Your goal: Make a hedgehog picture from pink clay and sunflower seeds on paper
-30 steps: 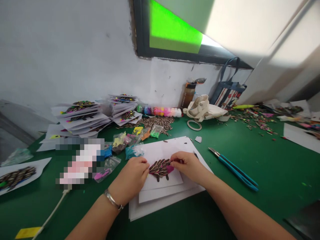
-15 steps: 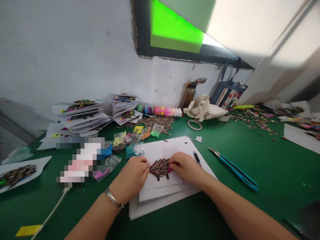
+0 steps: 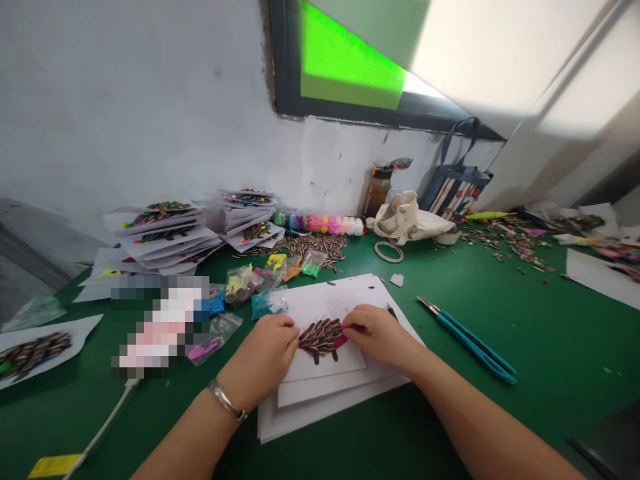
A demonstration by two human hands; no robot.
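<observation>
On a green worktop (image 3: 555, 400), nearest on the left, lies a yellow tag (image 3: 53, 465); from here I cannot make out print on it. A white cable (image 3: 103, 427) runs over it to a blurred pink-and-white object (image 3: 155, 333). In front of the person, white sheets (image 3: 305, 395) lie loosely stacked. On the top sheet is a leaf-shaped pattern of striped seeds (image 3: 320, 335) over pink, two dark seeds standing out below like feet.

The left hand (image 3: 270, 350), a silver bracelet (image 3: 227, 399) on its wrist, has its fingers drawn in narrow at the pattern's left end. The right hand (image 3: 375, 333) has thumb and forefinger close together at the pink right end. I cannot tell whether either pinches anything.

To the right rests a blue tool with a pointed metal tip (image 3: 473, 340). Beyond the sheets lie small clear bags of coloured material (image 3: 240, 283), a ring of tape (image 3: 389, 251) and heaped seeds (image 3: 320, 245). Against the wall stand a brown bottle (image 3: 377, 192), its pale upright lettering too small to read, and a striped tote bag (image 3: 459, 190), under a dark-framed window (image 3: 350, 67).
</observation>
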